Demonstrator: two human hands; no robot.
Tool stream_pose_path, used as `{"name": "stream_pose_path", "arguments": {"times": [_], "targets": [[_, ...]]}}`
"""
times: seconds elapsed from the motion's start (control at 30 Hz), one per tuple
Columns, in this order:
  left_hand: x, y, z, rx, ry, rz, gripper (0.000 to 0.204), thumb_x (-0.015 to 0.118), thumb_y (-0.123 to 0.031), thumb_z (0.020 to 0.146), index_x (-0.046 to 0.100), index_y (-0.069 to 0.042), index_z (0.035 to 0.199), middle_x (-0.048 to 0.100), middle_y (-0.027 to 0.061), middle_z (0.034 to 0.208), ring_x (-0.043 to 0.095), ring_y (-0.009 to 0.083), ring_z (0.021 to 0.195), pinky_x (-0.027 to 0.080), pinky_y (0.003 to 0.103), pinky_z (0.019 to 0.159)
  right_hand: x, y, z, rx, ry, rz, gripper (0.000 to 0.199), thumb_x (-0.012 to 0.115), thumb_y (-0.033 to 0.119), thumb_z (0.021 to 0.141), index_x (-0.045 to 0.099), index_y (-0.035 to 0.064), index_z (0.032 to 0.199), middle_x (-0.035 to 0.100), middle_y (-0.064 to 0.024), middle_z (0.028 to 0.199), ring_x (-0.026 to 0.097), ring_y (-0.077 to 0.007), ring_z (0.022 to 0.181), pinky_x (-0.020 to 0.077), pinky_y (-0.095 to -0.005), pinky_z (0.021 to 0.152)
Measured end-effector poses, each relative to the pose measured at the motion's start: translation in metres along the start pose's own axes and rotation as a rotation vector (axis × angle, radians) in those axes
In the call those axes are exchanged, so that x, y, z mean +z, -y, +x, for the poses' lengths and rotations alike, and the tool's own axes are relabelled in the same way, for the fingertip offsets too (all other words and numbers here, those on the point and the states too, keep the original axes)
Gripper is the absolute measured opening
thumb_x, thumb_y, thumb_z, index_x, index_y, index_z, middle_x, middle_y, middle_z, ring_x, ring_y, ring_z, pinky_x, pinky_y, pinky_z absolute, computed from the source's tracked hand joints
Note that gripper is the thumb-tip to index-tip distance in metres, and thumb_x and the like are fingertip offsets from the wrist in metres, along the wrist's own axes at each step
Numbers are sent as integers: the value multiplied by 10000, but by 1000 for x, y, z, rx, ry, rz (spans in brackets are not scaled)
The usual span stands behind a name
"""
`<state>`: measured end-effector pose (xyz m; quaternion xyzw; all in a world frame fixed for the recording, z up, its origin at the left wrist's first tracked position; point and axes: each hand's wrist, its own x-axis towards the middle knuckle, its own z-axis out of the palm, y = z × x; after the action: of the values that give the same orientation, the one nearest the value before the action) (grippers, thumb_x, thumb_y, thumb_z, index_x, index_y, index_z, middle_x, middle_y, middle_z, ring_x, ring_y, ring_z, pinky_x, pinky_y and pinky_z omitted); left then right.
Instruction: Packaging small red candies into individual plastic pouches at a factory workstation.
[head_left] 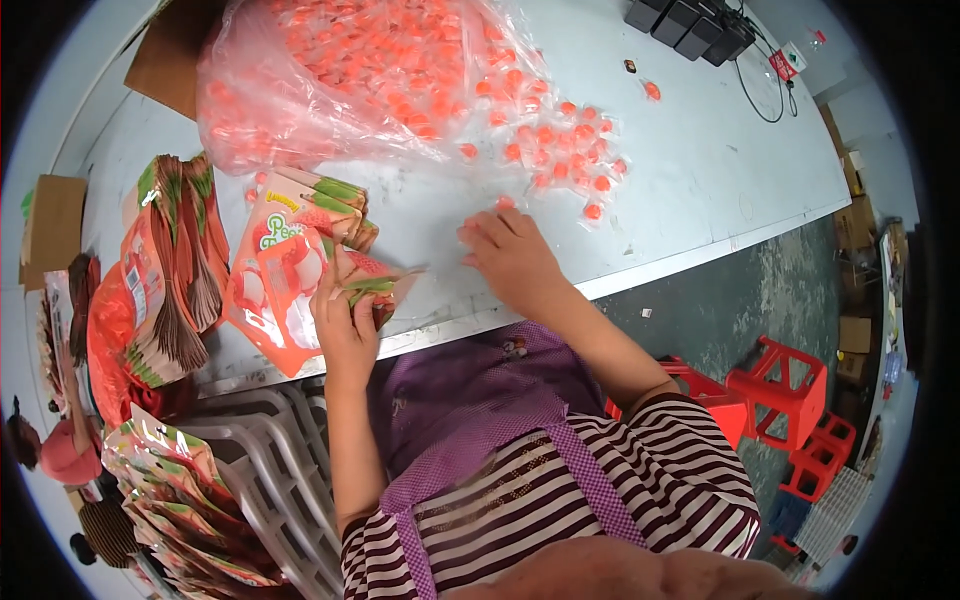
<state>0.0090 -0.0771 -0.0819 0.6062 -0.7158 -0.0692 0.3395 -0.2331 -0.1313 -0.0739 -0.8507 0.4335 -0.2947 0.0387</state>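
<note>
My left hand [345, 325] holds the orange pouch [290, 285] in a clenched grip at the surface [700, 170] edge. The loose orange candies [570, 150] lie beyond and right of that pouch; my right hand [510, 255], fingers loose and holding nothing, is nearer them.

A packing room seen from above, with a long pale work table.

The grey-white table [700, 170] is stretching across the view under even, flat light; a dark, scuffed concrete floor [740, 300] is showing beside it, where red plastic stools [790, 400] are standing, and cardboard boxes [855, 225] are lining the far edge.
</note>
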Motion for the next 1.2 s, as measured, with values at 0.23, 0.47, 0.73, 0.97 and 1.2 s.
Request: {"name": "stream_pose_path", "arguments": {"times": [0.23, 0.47, 0.73, 0.97, 1.2], "targets": [[1, 2, 0, -1, -3, -17, 142, 555, -92, 828, 561, -15, 948, 450, 237, 1289, 476, 379, 1069, 362, 427, 895, -2, 8, -4, -15, -41, 213, 331, 694, 152, 693, 604, 74, 1002, 546, -92, 1046, 481, -276, 972, 413, -377, 831], [-1, 0, -1, 5, 5, -13, 162, 560, -73, 812, 550, -6, 960, 435, 242, 1302, 469, 389, 1078, 353, 434, 894, -19, -36, 6, 231, -107, -166, 273, 667, 111, 732, 607, 41, 990, 555, -140, 1072, 478, -323, 983, 414, -401, 837], [0, -2, 0, 1, 6, -33, 170, 560, -78, 817, 562, -9, 972, 436, 234, 1304, 476, 379, 1069, 358, 427, 894, -1, -5, -5, 136, -90, 129, 247, 646, 84, 743, 607, 52, 985, 562, -134, 1059, 489, -320, 984, 420, -389, 848], [-4, -7, 3, 40, -55, 0, 135, 552, -102, 851, 537, 17, 915, 547, 217, 1081, 492, 380, 983, 393, 416, 849, -51, -36, -16, 306, -324, 42, 309, 675, 44, 716, 599, 37, 1016, 574, -124, 1054, 496, -290, 989, 424, -360, 827], [0, 0, -4, -12, -22, -25, 133, 548, -79, 840, 556, 9, 940, 426, 232, 1315, 466, 375, 1072, 361, 427, 915, -68, -78, -46, 488, -74, -171, 435, 736, 229, 709, 582, -15, 1036, 552, -176, 1066, 502, -324, 973, 421, -382, 848]]}}
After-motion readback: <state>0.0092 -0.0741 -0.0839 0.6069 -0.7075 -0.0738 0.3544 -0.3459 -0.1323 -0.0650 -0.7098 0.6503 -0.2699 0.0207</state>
